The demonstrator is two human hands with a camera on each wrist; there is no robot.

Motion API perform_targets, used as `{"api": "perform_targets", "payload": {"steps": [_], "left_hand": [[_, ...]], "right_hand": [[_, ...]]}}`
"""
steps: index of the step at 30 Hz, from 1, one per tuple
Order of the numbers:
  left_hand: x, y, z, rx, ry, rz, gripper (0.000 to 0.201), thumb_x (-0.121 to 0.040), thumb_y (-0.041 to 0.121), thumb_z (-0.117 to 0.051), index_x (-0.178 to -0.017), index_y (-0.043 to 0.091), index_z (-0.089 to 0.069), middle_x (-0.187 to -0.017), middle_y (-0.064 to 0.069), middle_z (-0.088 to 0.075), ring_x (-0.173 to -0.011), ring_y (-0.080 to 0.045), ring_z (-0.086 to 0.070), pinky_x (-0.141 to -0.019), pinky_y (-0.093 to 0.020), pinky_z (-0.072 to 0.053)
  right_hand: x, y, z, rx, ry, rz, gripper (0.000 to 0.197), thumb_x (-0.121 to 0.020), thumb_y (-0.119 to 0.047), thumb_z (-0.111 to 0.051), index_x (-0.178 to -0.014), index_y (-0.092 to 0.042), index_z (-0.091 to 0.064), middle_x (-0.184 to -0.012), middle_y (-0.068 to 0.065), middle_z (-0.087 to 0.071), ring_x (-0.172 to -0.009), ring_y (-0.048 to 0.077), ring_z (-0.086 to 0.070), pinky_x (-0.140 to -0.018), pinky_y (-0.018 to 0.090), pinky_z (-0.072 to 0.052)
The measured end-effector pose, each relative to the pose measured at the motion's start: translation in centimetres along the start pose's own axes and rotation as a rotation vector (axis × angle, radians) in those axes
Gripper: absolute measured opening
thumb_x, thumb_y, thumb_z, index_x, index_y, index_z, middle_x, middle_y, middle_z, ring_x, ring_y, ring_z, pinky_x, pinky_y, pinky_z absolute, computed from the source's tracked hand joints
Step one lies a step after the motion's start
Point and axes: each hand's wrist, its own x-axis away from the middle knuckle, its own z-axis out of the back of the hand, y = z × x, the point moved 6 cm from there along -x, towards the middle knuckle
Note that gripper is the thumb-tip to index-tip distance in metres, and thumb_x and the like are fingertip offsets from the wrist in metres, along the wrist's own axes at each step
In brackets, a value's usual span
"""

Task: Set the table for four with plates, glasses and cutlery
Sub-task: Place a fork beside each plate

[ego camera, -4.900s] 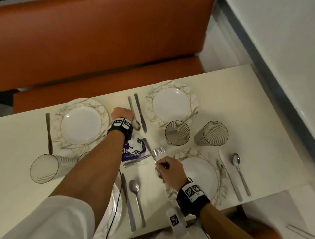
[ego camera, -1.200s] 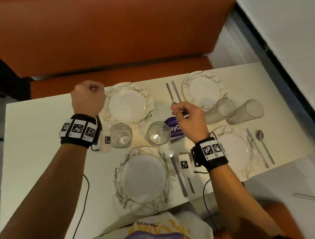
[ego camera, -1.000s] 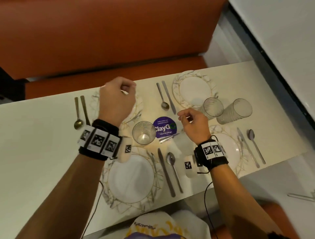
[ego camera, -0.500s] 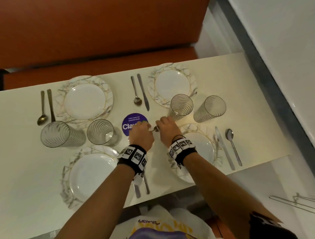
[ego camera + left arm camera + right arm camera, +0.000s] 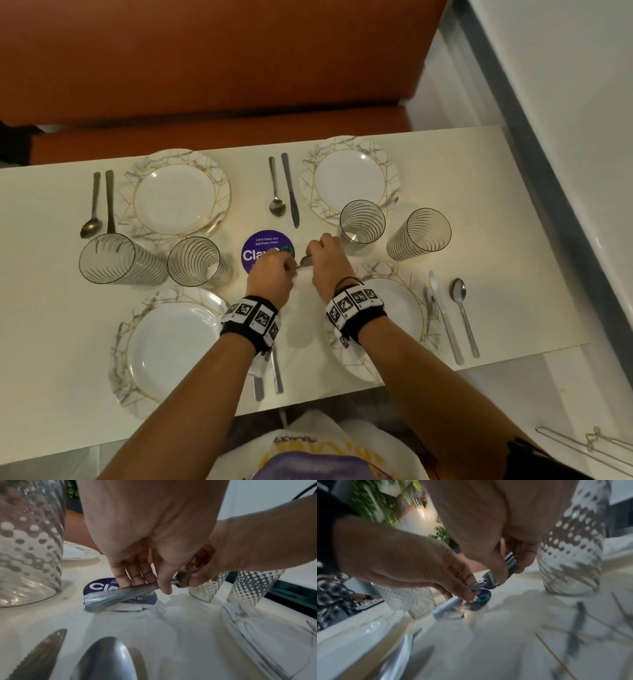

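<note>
We now have both hands on the last loose forks (image 5: 120, 596) over the purple sticker (image 5: 267, 245), no longer apart as a second ago: left hand (image 5: 270, 277) pinching the handles, right hand (image 5: 325, 262) curled round the tines. Four plates and four glasses, all empty; forks evidently go out next.

– Head view?
– Dim, warm, evenly lit from overhead; small glints on the plates (image 5: 173, 200), soft shadows under the hands on the table (image 5: 496, 192). Straight edges bow near the borders.

– Wrist views?
– Strong wide-angle distortion. Left: spoon (image 5: 104, 660) and knife (image 5: 39, 655) close to the lens, soft. Right: heavy motion blur — fork (image 5: 511, 562) tines sharpest, a bright lamp behind.
</note>
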Motion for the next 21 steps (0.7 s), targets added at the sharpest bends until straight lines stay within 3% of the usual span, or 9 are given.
{"api": "perform_targets", "payload": {"steps": [2, 6, 8, 11, 13, 15, 16, 19, 21], "left_hand": [[0.4, 0.3, 1.0, 0.069, 0.046, -0.023, 0.016, -0.090, 0.002, -0.072, -0.100, 0.012, -0.078, -0.104, -0.008, -0.068, -0.095, -0.027, -0.063, -0.077, -0.034, -0.048], [1.9, 1.7, 3.5, 0.225, 0.172, -0.094, 0.018, -0.094, 0.005, -0.071, -0.110, 0.008, -0.079, -0.109, -0.008, -0.073, -0.098, -0.022, -0.065, -0.085, -0.023, -0.041], [2.9, 2.4, 4.5, 0.278, 0.219, -0.119, 0.021, -0.097, 0.004, -0.067, -0.115, 0.006, -0.078, -0.113, -0.007, -0.072, -0.098, -0.017, -0.062, -0.087, -0.017, -0.037], [4.1, 3.1, 5.8, 0.398, 0.282, -0.129, 0.017, -0.097, 0.004, -0.066, -0.109, 0.005, -0.078, -0.106, -0.009, -0.073, -0.093, -0.023, -0.067, -0.084, -0.030, -0.051], [4.7, 3.0, 6.9, 0.500, 0.326, -0.100, 0.012, -0.095, 0.009, -0.069, -0.101, 0.008, -0.078, -0.094, -0.004, -0.073, -0.083, -0.019, -0.068, -0.079, -0.027, -0.055], [5.5, 3.0, 8.2, 0.563, 0.351, -0.085, 0.010, -0.095, 0.012, -0.070, -0.095, 0.008, -0.079, -0.084, -0.004, -0.072, -0.075, -0.014, -0.064, -0.070, -0.014, -0.048], [5.9, 3.0, 8.9, 0.595, 0.355, -0.094, 0.010, -0.095, 0.012, -0.070, -0.094, 0.009, -0.079, -0.083, -0.004, -0.073, -0.075, -0.013, -0.063, -0.069, -0.014, -0.047], [7.3, 2.3, 10.5, 0.690, 0.323, -0.141, 0.016, -0.097, 0.011, -0.068, -0.102, 0.021, -0.080, -0.090, 0.000, -0.076, -0.083, -0.015, -0.069, -0.077, -0.025, -0.054], [8.3, 1.4, 11.4, 0.717, 0.306, -0.158, 0.022, -0.097, 0.012, -0.068, -0.106, 0.028, -0.079, -0.094, -0.001, -0.075, -0.087, -0.017, -0.070, -0.078, -0.030, -0.056]], "right_hand": [[0.1, -1.0, 1.8, -0.012, 0.070, 0.031, 0.040, -0.072, 0.004, -0.068, -0.110, -0.005, -0.061, -0.115, 0.015, -0.054, -0.109, 0.031, -0.047, -0.094, 0.042, -0.045], [0.0, -2.9, 5.4, -0.072, 0.131, 0.045, 0.035, -0.081, -0.010, -0.069, -0.116, -0.013, -0.064, -0.120, 0.008, -0.052, -0.116, 0.026, -0.042, -0.099, 0.036, -0.043], [0.0, -3.6, 7.2, -0.135, 0.179, 0.062, 0.028, -0.085, -0.014, -0.067, -0.113, -0.018, -0.066, -0.118, 0.004, -0.052, -0.114, 0.023, -0.042, -0.096, 0.036, -0.045], [-0.1, -4.3, 8.8, -0.315, 0.268, 0.067, 0.020, -0.090, -0.010, -0.067, -0.107, -0.020, -0.068, -0.112, 0.001, -0.055, -0.108, 0.020, -0.047, -0.091, 0.033, -0.049], [0.2, -4.6, 9.8, -0.472, 0.329, 0.043, 0.024, -0.088, -0.013, -0.071, -0.110, -0.021, -0.066, -0.105, -0.003, -0.060, -0.096, 0.014, -0.056, -0.085, 0.026, -0.050], [0.9, -4.9, 10.6, -0.650, 0.349, -0.027, 0.030, -0.087, -0.020, -0.075, -0.115, -0.024, -0.064, -0.098, -0.009, -0.065, -0.084, 0.006, -0.060, -0.075, 0.013, -0.047], [1.1, -5.2, 10.5, -0.702, 0.312, -0.058, 0.029, -0.088, -0.024, -0.074, -0.116, -0.024, -0.065, -0.096, -0.012, -0.066, -0.083, 0.002, -0.062, -0.074, 0.011, -0.047], [2.0, -7.1, 9.7, -0.782, 0.176, -0.013, 0.022, -0.095, -0.025, -0.067, -0.114, -0.017, -0.073, -0.101, -0.008, -0.073, -0.092, 0.004, -0.067, -0.085, 0.022, -0.053], [2.7, -8.5, 9.3, -0.848, 0.167, 0.014, 0.020, -0.097, -0.024, -0.065, -0.112, -0.015, -0.076, -0.099, -0.004, -0.076, -0.090, 0.007, -0.069, -0.084, 0.025, -0.055]]}}
